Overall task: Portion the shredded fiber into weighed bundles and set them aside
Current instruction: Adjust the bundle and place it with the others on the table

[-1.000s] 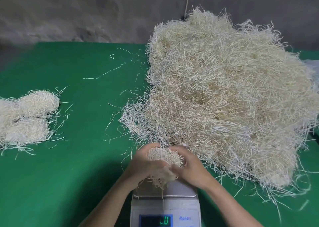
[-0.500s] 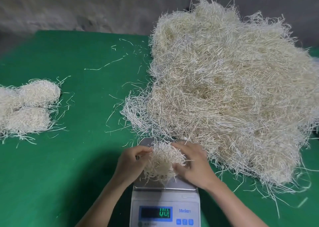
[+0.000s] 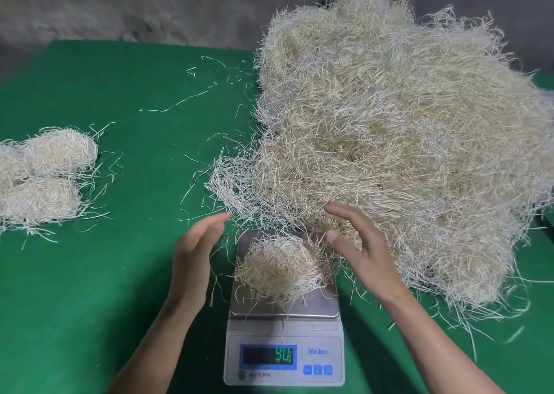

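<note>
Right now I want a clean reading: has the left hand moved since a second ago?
Yes. The left hand has let go of the bundle and drawn leftward; it is now open beside the scale, touching neither.

**Fig. 1. The two arms as my head camera shows them**

Left hand point(image 3: 195, 252) and right hand point(image 3: 362, 243): bare. Left forearm point(image 3: 156, 339) and right forearm point(image 3: 434, 342): uncovered as far as I can see. Thumbnail point(image 3: 330, 234) of the right hand: cut short.
</note>
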The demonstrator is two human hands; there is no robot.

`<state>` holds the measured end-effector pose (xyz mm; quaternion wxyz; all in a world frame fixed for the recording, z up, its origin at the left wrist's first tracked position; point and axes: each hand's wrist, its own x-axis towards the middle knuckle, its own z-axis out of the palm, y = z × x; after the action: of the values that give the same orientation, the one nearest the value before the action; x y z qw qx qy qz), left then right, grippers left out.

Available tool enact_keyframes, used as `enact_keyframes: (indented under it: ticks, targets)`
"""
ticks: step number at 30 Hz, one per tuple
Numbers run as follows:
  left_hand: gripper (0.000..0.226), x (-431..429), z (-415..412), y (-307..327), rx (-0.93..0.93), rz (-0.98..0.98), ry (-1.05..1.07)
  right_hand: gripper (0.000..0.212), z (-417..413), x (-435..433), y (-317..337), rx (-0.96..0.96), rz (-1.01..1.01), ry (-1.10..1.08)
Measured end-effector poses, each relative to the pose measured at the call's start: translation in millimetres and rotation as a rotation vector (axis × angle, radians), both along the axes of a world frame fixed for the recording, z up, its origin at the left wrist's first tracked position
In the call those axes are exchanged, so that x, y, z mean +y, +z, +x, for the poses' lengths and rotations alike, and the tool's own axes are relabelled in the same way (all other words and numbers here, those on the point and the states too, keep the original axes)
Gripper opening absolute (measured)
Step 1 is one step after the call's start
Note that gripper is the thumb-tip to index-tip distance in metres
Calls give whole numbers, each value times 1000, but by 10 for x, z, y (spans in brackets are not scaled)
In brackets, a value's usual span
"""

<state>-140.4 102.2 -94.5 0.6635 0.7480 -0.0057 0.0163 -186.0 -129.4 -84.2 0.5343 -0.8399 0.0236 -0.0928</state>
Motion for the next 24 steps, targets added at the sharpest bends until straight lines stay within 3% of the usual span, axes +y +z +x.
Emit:
enact_keyframes:
  ticks: [4, 24]
  targets:
    - [36, -21, 5, 95, -20, -25, 14, 31, 16, 31, 30, -15, -2, 8]
    - [47, -31, 15, 111, -6, -25, 34, 25, 3, 68, 63, -24, -19, 20]
